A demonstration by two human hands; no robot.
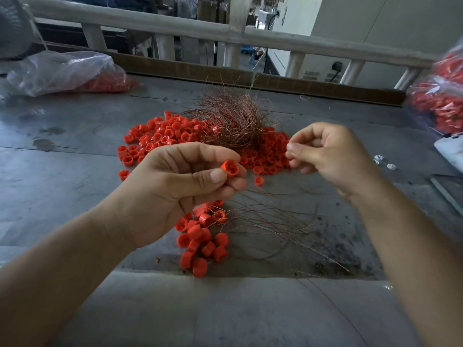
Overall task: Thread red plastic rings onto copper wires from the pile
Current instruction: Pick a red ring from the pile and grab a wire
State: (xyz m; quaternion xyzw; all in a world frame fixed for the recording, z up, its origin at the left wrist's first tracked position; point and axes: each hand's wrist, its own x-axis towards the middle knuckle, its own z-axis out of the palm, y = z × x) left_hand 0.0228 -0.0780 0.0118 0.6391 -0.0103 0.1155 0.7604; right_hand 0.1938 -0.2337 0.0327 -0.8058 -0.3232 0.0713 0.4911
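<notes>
1. One red plastic ring is held up over the desk, pinched between the thumb and fingertips of the left hand.
2. So the left grip is closed snug round that ring. The right hand is kept just beside it, not touching. Its fingertips are pinched together, but whatever might be in that grip is too thin to be made out, so it can't be told.
3. Behind the hands, the pile of red rings is spread on the desk, with a tangle of copper wires heaped on it.
4. Closer in, a cluster of rings is seen below the left hand, with thin twisted wires fanned out to its right.
5. Further out, a plastic bag of red parts is lying far left, and another bag far right.
</notes>
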